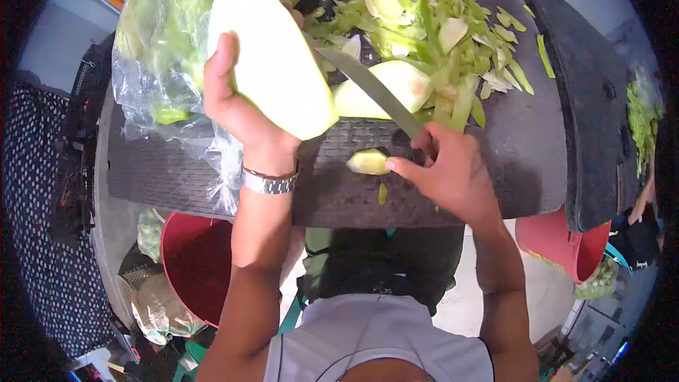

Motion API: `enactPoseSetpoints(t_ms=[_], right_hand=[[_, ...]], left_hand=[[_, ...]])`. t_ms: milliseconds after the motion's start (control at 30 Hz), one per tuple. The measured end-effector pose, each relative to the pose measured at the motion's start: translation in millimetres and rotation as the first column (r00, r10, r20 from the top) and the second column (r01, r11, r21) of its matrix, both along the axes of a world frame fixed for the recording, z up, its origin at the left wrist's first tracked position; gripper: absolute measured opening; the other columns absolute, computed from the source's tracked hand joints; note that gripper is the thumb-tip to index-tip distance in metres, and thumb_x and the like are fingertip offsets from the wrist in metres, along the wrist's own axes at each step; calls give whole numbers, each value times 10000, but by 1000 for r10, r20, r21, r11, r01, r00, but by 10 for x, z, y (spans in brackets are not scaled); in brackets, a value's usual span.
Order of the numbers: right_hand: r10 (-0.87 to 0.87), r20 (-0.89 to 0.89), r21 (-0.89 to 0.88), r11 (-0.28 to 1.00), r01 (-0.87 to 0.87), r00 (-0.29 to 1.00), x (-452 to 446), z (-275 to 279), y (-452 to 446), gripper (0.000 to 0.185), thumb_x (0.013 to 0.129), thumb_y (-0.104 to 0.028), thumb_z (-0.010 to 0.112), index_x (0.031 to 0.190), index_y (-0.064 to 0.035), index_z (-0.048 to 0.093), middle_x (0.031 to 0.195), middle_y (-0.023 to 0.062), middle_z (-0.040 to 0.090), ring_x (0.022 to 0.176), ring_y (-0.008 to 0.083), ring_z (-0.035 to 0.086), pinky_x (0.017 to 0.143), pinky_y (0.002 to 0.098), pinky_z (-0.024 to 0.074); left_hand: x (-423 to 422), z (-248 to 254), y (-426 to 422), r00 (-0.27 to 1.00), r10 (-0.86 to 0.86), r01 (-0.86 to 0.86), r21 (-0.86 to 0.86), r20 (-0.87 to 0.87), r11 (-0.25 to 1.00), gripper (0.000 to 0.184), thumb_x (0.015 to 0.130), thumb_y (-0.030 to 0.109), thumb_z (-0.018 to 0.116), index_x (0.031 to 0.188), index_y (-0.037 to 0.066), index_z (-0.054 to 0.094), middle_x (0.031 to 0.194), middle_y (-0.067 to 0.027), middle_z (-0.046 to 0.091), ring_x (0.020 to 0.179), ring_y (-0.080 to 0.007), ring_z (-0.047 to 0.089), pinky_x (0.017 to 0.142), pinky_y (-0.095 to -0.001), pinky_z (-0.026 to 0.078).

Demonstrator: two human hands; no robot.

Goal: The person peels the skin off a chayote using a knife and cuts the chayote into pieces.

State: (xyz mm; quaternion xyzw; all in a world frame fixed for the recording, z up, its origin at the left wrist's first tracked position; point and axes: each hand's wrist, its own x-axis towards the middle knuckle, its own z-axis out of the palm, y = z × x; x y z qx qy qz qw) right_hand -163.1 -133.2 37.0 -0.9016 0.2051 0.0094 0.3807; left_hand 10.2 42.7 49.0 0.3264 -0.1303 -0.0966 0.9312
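My left hand (244, 117) is wrapped round a large peeled green papaya (272, 56), raised and tilted over the table, thumb on its near side and the other fingers mostly hidden behind. My right hand (453, 173) grips a knife (375, 88) whose blade points up and left, its tip close to the papaya. The right thumb reaches the end of a small pale-green cut piece (368, 162); whether it presses on it I cannot tell. Behind the blade lies another peeled fruit (392, 88). A thin sliver (382, 194) rests near the table's front edge.
Peelings (424, 14) are heaped at the back of the dark table (523, 163). A clear plastic bag (163, 49) of green produce stands at the left. Below are a red tub (191, 262) on the left and a red bucket (559, 244) on the right. Another dark tabletop (587, 113) adjoins.
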Motion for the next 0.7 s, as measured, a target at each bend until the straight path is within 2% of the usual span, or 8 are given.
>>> enactPoseSetpoints(t_ms=[100,167,233,333,367,467,533,700], right_hand=[[-32,-87,-70,997,26,996,-10,29,115,448,740,-406,889,872,-54,645,760,135,700,749,334,715,732,444,557],[-12,-104,-96,995,2,995,9,5,127,455,753,-419,877,895,-56,641,770,133,707,770,336,723,753,454,562],[39,-112,-137,989,-54,993,11,-54,161,445,769,-413,858,929,-64,635,772,134,711,782,349,728,765,472,566],[129,-72,-214,966,-142,989,32,-197,225,396,771,-359,852,904,-62,626,738,103,708,716,332,717,727,454,560],[170,-48,-243,954,-176,984,43,-215,258,376,768,-334,854,883,-60,624,720,87,705,680,320,710,705,441,556],[254,-26,-219,942,-254,967,77,-193,269,309,744,-269,815,883,-61,634,732,99,715,722,329,724,715,454,558],[286,-34,-221,932,-286,958,125,-183,261,322,732,-281,812,896,-55,650,759,125,722,755,347,730,739,468,567],[299,-88,-183,933,-310,950,265,-196,219,458,686,-369,826,949,-15,701,839,205,737,833,389,742,801,493,592]], left_hand=[[-39,45,117,985,-128,146,-172,114,974,681,922,471,589,1337,-68,545,1109,-201,672,861,-313,646,688,-385,541],[-11,104,229,891,425,-434,26,160,900,703,913,430,573,1379,-93,508,1229,-251,663,1002,-377,685,862,-457,579],[-168,253,300,711,644,-681,49,283,730,707,895,396,562,1395,-98,491,1281,-278,634,1126,-398,659,1004,-505,531],[-422,324,433,828,521,-510,-109,205,853,769,858,406,580,1407,-116,453,1320,-280,579,1208,-385,589,1053,-498,480],[-470,245,575,952,263,-196,-353,156,915,769,856,413,587,1399,-116,458,1302,-268,580,1199,-382,587,998,-490,510],[-547,168,584,942,314,-278,-248,118,928,762,832,388,602,1422,-79,479,1289,-306,615,1126,-415,651,1046,-466,508],[-665,205,483,875,475,-475,-27,95,880,754,832,392,599,1410,-81,493,1264,-299,634,1105,-410,663,1033,-458,513],[-751,160,503,874,474,-485,111,110,868,724,823,392,592,1362,-89,538,1178,-278,676,1057,-383,681,994,-452,518]])
